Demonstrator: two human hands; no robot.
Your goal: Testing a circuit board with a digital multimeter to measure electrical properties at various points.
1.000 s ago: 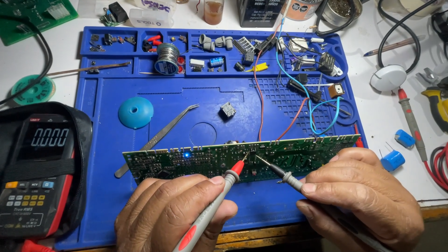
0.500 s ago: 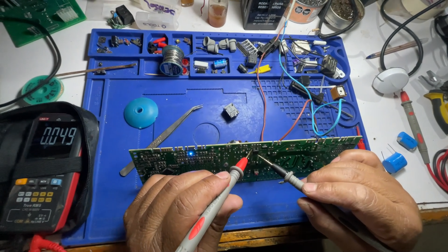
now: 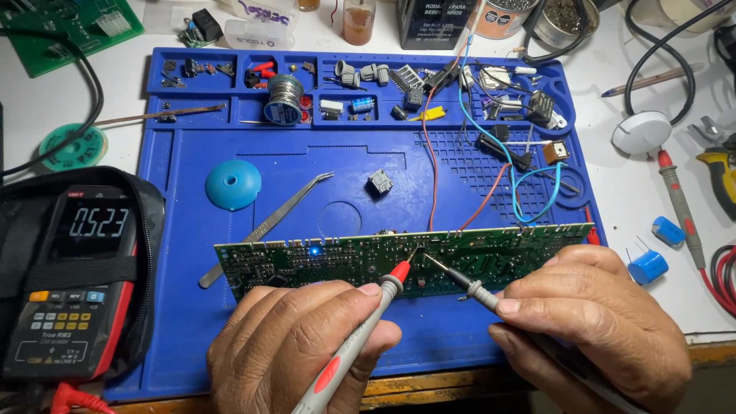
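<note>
Head view, both probes (image 3: 399, 270) on PCB (image 3: 337, 257)

Dark multimeter screen (image 3: 98, 223), left; perhaps backlit.

hands: left (image 3: 295, 349), right (image 3: 594, 326) | bare | no gloves, rings or sleeves visible

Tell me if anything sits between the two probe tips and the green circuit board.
Nothing visible does. The red probe in the left hand and the black probe in the right hand both have their tips right on the circuit board.
</note>
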